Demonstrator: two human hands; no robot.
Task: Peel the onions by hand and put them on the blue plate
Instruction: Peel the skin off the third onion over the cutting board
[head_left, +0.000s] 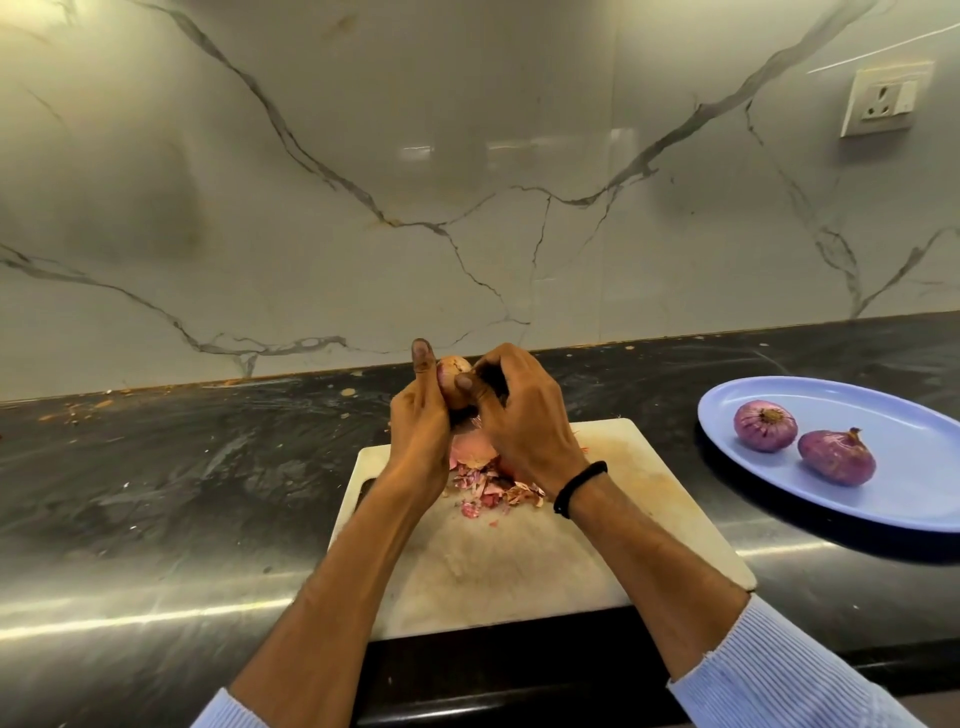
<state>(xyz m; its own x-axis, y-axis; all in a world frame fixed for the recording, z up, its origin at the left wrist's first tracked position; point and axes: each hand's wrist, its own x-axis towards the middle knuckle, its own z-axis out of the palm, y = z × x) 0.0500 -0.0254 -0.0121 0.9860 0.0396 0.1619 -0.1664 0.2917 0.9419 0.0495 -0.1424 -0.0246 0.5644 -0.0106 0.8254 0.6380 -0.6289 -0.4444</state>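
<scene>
I count three onions. The held onion (453, 382), pale tan with a pinkish patch and its papery skin still on, is raised over the middle of the table. The left hand (421, 421) and right hand (519, 410) grip it, and the fingers hide most of it. The blue plate (810, 387), oval and shallow, lies flat toward the table's right end. Two glossy purple onions sit on it, close but apart. The far peeled onion (765, 425) shows me its root end. The near peeled onion (837, 457) lies tilted, stem tip up.
</scene>
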